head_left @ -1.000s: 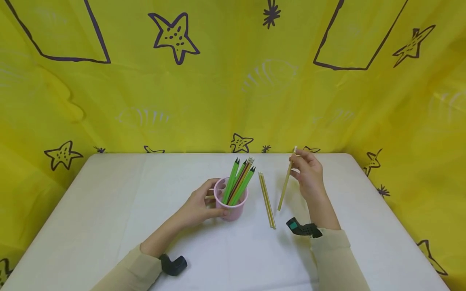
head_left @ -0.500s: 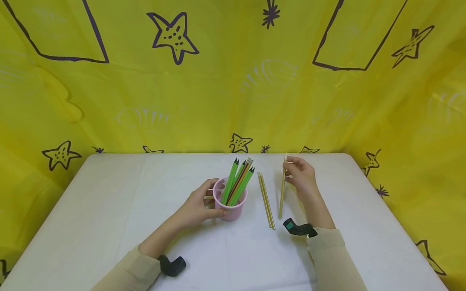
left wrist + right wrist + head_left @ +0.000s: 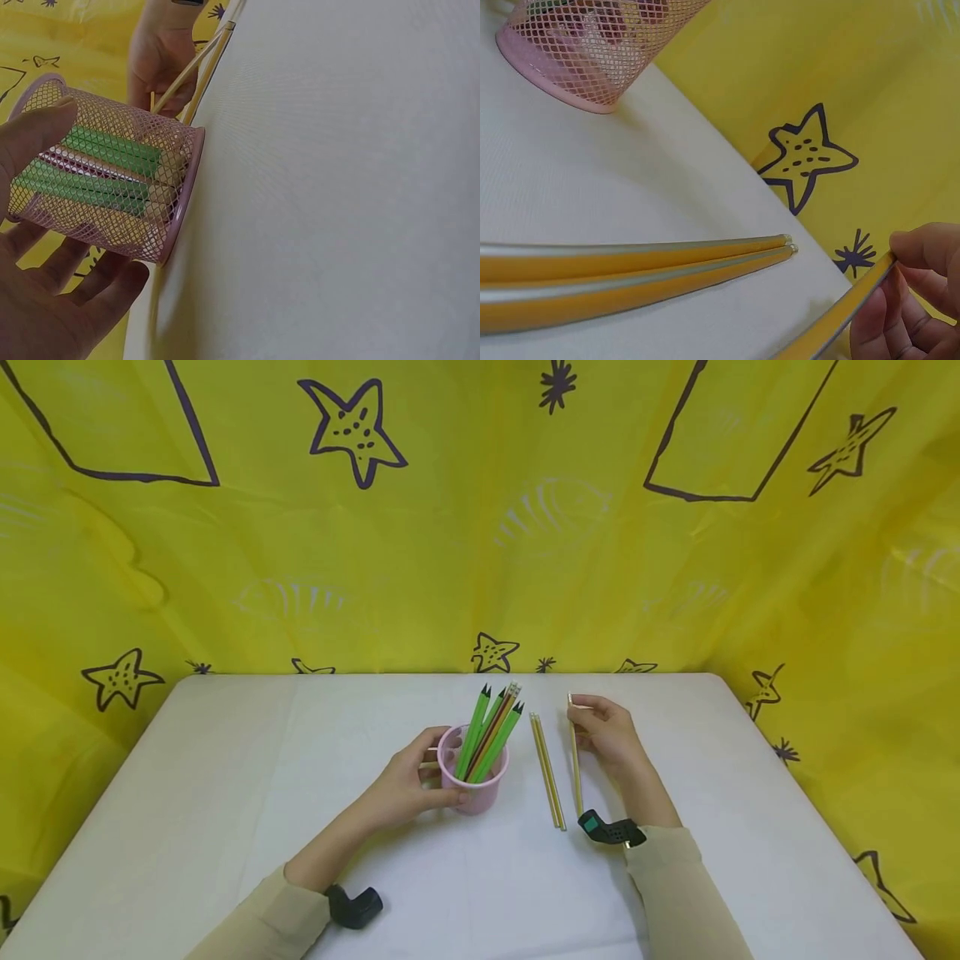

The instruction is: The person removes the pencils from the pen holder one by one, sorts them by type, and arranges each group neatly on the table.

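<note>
My left hand (image 3: 401,789) holds a pink mesh pencil cup (image 3: 476,799) that stands on the table, its thumb on the near side and its fingers on the far side. Several green pencils (image 3: 468,747) with black tips lean in the cup beside a few brown and yellow ones. To the right of the cup, two yellow pencils (image 3: 548,772) lie side by side. Just right of that pair, my right hand (image 3: 611,735) pinches another yellow pencil (image 3: 574,760) by its far end. In the right wrist view, thumb and fingers grip this pencil (image 3: 847,311); its near end is out of frame.
A white-covered table (image 3: 225,777) carries everything. Behind it and at both sides hangs a yellow curtain (image 3: 420,568) with dark starfish drawings. A black wrist camera (image 3: 354,907) sits on the left sleeve, another black camera (image 3: 609,830) on the right.
My right hand has moved left and nearer with its pencil, which has swung from slanted to almost in line with the lying pair. The left hand and cup have stayed put.
</note>
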`<state>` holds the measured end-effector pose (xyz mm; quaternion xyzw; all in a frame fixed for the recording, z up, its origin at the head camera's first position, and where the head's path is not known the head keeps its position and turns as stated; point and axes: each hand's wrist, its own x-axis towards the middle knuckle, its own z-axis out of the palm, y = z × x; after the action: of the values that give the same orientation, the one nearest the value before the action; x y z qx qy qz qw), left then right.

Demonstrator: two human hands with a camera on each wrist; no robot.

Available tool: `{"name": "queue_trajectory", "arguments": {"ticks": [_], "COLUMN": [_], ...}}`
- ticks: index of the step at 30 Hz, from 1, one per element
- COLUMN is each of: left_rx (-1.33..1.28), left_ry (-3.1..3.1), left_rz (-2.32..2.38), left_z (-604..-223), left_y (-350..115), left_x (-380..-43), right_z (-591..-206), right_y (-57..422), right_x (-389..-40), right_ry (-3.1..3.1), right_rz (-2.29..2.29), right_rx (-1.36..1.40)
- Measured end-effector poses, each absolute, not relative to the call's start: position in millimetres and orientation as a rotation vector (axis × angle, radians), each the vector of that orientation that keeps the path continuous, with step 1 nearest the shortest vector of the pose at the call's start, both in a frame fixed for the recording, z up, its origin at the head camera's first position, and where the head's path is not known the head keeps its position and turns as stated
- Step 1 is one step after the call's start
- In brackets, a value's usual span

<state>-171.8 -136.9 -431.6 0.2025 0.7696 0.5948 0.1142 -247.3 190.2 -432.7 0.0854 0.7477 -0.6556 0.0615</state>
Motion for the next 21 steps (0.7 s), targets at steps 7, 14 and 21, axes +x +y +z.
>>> {"name": "queue_trajectory", "arguments": {"ticks": [7, 14, 21], "left_rx": [0.595, 0.603, 0.592], "left_ry": [2.253, 2.250, 2.248], "left_rz": [1.748, 1.750, 1.749], "left_z": [-431.6, -430.5, -430.1], "left_y": [-137.1, -137.2, -137.1], "left_x": [-171.6, -171.5, -171.1], "right_z": [-438.2, -435.4, -422.0], "right_y": [187.3, 183.7, 174.3], "right_x": [-247.2, -247.8, -243.6], "right_ry": [2.267, 2.221, 2.202], "right_rz": [-1.949, -1.963, -1.969], "right_rx": [0.262, 0.290, 0.190]}}
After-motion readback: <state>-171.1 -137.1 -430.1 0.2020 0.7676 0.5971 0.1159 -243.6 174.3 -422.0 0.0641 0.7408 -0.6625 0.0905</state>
